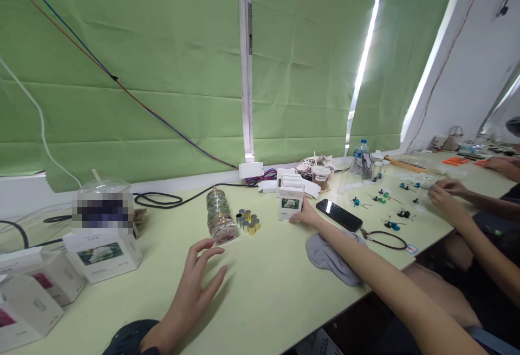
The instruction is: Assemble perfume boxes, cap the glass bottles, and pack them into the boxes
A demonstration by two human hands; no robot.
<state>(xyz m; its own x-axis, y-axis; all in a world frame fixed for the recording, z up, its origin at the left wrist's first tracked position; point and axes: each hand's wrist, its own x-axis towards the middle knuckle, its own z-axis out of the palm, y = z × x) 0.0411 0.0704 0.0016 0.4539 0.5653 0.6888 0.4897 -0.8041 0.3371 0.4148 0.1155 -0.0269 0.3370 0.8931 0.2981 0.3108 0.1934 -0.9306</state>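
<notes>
My right hand (307, 215) reaches across the table and grips a small white box (289, 209) with a white-flower picture, thumb on its front and the other fingers mostly hidden behind it. Behind that box stand several similar white boxes (286, 175). My left hand (197, 276) hovers over the table with its fingers apart and nothing in them. Just past its fingertips lies a row of clear glass jars (219, 211) with greenish and reddish contents. Several gold and silver caps (248, 222) stand beside the jars.
White flower-printed boxes (103, 255) and a blurred plastic cup (103, 203) are at the left. Under my right forearm lies a grey cloth (331, 255), near a black phone (339, 214) and a cord loop (385, 238). At right, another person's hands (444, 198) work among small blue-green parts (382, 198).
</notes>
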